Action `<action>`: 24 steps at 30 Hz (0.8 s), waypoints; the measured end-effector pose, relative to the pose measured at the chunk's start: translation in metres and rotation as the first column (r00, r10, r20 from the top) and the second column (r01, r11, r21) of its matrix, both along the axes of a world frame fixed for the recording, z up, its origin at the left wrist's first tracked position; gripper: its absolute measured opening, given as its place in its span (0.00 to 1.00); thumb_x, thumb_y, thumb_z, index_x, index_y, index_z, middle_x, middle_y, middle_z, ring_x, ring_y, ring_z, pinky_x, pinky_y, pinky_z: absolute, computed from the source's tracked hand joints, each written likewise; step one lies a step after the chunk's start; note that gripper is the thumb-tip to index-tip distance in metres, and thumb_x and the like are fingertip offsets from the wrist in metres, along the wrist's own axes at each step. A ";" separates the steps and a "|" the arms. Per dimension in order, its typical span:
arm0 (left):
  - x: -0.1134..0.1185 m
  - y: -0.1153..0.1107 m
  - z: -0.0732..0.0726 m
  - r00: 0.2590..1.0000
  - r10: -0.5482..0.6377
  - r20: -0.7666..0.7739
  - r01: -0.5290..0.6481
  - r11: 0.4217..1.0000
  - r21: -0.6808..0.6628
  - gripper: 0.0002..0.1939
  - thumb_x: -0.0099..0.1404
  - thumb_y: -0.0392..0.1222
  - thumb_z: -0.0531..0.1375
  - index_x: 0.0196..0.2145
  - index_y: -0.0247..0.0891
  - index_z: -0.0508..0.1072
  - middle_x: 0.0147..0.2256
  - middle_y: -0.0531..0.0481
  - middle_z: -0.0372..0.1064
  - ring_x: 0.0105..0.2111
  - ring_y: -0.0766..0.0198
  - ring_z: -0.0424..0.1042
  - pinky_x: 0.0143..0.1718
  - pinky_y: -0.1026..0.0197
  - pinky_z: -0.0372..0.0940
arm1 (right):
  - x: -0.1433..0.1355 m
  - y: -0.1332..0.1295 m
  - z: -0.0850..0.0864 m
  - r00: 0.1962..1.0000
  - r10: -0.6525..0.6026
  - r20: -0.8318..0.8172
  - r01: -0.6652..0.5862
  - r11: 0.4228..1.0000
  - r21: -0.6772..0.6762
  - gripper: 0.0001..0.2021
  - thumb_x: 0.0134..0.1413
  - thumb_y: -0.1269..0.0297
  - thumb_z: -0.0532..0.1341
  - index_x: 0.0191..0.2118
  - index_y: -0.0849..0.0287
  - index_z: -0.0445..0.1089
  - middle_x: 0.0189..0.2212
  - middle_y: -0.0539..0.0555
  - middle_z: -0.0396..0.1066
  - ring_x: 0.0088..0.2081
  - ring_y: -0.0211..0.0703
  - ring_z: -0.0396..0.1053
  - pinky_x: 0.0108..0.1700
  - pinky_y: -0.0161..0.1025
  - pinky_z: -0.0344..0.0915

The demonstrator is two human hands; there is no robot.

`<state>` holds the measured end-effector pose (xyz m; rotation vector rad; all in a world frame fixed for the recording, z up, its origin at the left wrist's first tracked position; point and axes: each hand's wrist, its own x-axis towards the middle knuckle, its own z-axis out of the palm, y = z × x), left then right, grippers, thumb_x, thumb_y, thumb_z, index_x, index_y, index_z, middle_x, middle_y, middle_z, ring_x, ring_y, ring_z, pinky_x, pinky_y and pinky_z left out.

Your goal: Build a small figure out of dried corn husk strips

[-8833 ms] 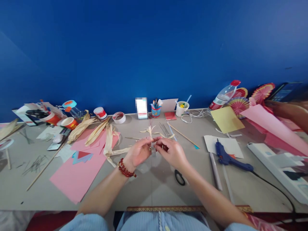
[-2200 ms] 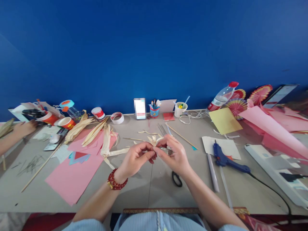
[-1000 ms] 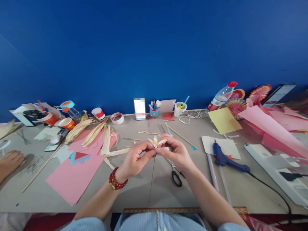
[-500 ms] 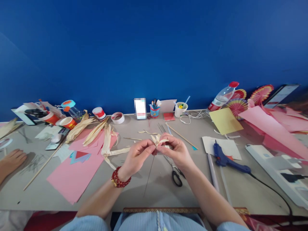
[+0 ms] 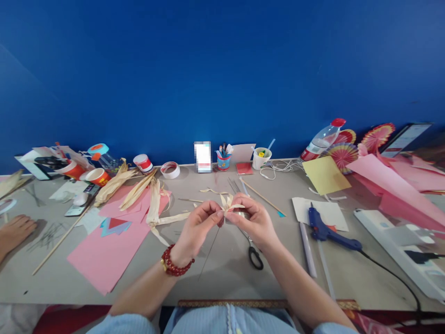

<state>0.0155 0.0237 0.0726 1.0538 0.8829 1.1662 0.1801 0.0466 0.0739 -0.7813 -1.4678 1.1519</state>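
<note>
A small pale flower shape of dried husk (image 5: 227, 202) is held between both hands near the middle of the table. The fingers of my left hand (image 5: 201, 227) pinch its base from the left. From the other side, the thumb and fingers of my right hand (image 5: 255, 221) grip its petals and base. A thin wire stem (image 5: 209, 253) slants down and left from beneath my left fingers. Black-handled scissors (image 5: 255, 258) lie under and beside my right hand. Strips of husk (image 5: 170, 219) rest left of my left hand.
Pink paper (image 5: 107, 260) lies to the left, with a long stick (image 5: 59, 246) beside it. Another person's hand (image 5: 17, 232) rests at the far left. To the right are a blue glue gun (image 5: 320, 227) with its cord and a white power strip (image 5: 392, 250). A phone (image 5: 203, 157) stands at the back.
The wire's lower end has swung to the left as my left hand turned slightly. The husk flower stays between both hands. The other person's hand has shifted slightly left.
</note>
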 end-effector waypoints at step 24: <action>-0.003 -0.006 -0.005 0.876 0.292 -0.385 -0.075 0.869 0.488 0.05 0.67 0.39 0.60 0.34 0.37 0.73 0.33 0.47 0.72 0.35 0.62 0.71 0.38 0.62 0.66 | -0.004 -0.002 -0.006 0.997 -0.072 0.027 0.072 0.997 0.012 0.06 0.52 0.65 0.67 0.28 0.58 0.70 0.27 0.49 0.64 0.30 0.39 0.63 0.32 0.36 0.61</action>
